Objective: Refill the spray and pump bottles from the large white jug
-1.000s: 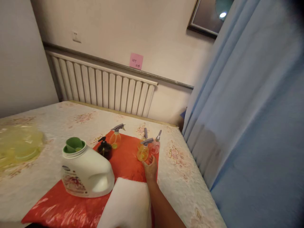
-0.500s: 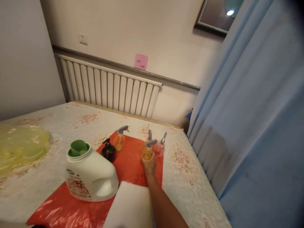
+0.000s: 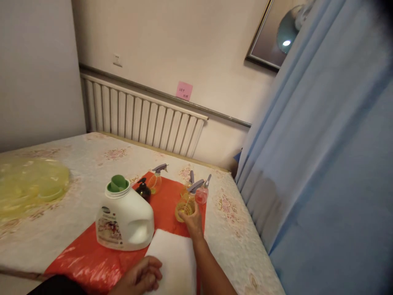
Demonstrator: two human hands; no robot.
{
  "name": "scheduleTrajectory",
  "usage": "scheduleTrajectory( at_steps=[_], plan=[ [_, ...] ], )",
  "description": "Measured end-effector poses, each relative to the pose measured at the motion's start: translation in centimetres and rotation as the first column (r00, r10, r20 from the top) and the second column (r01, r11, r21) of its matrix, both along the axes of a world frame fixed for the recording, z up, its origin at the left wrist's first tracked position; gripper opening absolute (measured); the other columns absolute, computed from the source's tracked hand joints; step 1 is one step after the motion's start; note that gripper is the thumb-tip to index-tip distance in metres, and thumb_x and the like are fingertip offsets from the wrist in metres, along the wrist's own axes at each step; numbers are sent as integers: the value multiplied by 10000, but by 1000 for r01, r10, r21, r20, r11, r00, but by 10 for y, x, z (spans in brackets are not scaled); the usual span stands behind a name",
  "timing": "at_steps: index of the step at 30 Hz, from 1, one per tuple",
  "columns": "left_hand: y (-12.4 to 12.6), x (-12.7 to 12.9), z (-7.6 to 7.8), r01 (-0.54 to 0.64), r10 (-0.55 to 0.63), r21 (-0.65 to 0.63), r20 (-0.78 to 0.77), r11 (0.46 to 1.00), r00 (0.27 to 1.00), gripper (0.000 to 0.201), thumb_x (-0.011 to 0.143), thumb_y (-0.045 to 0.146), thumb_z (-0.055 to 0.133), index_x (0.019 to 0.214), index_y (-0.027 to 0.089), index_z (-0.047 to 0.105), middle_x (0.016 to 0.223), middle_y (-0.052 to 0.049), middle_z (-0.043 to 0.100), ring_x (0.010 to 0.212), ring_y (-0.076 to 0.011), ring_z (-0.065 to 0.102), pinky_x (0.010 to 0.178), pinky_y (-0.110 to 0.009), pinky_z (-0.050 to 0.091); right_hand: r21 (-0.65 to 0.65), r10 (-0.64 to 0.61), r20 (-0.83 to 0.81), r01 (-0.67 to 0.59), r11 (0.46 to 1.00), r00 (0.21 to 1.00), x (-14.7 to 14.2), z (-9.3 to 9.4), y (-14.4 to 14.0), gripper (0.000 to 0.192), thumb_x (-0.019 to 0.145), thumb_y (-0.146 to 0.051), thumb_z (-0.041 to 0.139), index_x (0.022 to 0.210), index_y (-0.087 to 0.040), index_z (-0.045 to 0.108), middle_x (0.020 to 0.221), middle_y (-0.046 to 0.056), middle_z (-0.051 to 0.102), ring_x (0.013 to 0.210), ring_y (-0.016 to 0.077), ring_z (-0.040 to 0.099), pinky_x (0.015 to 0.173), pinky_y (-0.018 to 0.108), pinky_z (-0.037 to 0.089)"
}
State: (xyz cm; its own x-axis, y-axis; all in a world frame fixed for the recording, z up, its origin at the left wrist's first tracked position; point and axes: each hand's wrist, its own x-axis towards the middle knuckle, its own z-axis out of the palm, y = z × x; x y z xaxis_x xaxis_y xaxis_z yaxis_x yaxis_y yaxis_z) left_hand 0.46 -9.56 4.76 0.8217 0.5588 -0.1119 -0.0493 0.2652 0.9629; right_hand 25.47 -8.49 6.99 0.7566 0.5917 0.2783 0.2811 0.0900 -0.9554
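Observation:
My right hand [image 3: 194, 220] is closed around a yellow spray bottle [image 3: 183, 207] with a grey trigger head, tilted with its base toward the lower left. Just behind it stand another yellow spray bottle [image 3: 184, 189], partly hidden, and a pink spray bottle [image 3: 202, 195]. At the bottom, my left hand [image 3: 141, 275] hovers by a white folded cloth or pad [image 3: 173, 258], its fingers loosely bent and holding nothing. A white detergent jug [image 3: 124, 221] with a green cap [image 3: 118, 183] set in its mouth stands to the left.
A red plastic sheet [image 3: 167, 194] lies under the bottles on the flowered bedspread [image 3: 229, 237]. A dark pump bottle [image 3: 143, 191] and an orange-tinted spray bottle [image 3: 155, 182] stand behind the jug. A yellow transparent bag [image 3: 33, 188] lies at far left. A blue curtain [image 3: 316, 164] hangs at right.
The yellow spray bottle in my right hand has come nearer and tipped over from upright. My left hand has entered at the bottom. The view has shifted slightly.

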Motion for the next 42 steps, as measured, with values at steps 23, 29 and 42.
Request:
scheduleTrajectory(
  at_steps=[23,29,42],
  plan=[
    [-6,-7,120,97,-134,185,201,978,970,396,806,470,684,1063,168,694,1063,-89,706,927,-228,633,813,-298,471,191,716,-354,-704,685,601,-131,42,-135,784,409,-299,946,1130,-192,657,1012,32,701,927,241,662,812,326,517],
    [-12,-6,120,47,-75,127,229,991,971,327,769,437,723,945,164,682,930,-49,700,842,-198,621,759,-281,454,160,697,-339,-691,705,632,-135,42,-137,773,417,-331,943,1122,-184,663,1018,40,703,928,246,657,818,338,521],
    [-27,0,123,-171,129,140,269,975,955,279,711,349,745,891,185,609,836,17,619,796,-172,581,713,-261,457,170,620,-299,-599,782,725,-151,57,-136,789,460,-370,892,1181,-174,639,1076,76,715,1010,299,659,881,403,525]
  ],
)
